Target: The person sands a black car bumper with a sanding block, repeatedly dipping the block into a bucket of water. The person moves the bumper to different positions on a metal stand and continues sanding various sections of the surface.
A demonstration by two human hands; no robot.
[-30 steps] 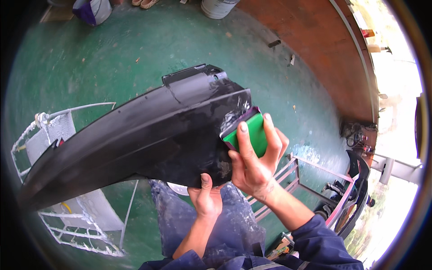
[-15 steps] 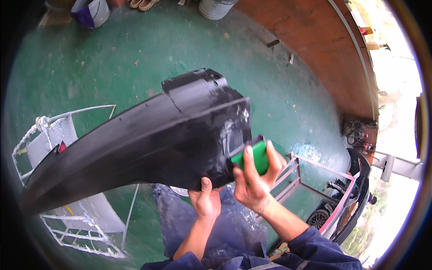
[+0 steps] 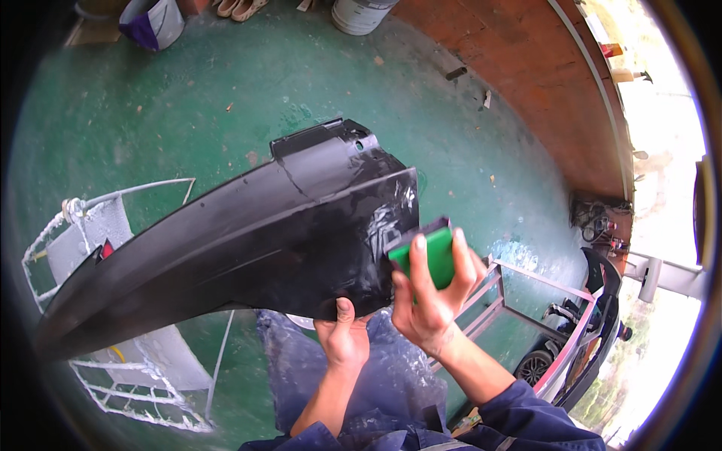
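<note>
A long black car body panel [image 3: 248, 225], likely a fender or bumper piece, stretches from the left edge to the middle of the picture. White, wet-looking smears mark its right end. My left hand [image 3: 344, 338] grips its lower edge, thumb on the near face and fingers hidden behind. In my right hand [image 3: 435, 301] is a green sanding block [image 3: 430, 260] with a dark backing, fingertips spread over its green face. The block sits right beside the panel's right edge; whether they touch, I cannot tell.
A white-crusted metal stand [image 3: 150, 376] is under the panel at left. A pinkish metal frame [image 3: 541, 282] stands at right, near a car wheel [image 3: 534, 366]. Buckets [image 3: 359, 15] and sandals [image 3: 242, 7] lie at the far side of the green floor [image 3: 203, 105]. A reddish-brown wall [image 3: 541, 98] curves behind.
My right hand and the sanding block have shifted slightly right, away from the panel's edge. The panel's right end sits slightly lower; my left hand keeps its hold.
</note>
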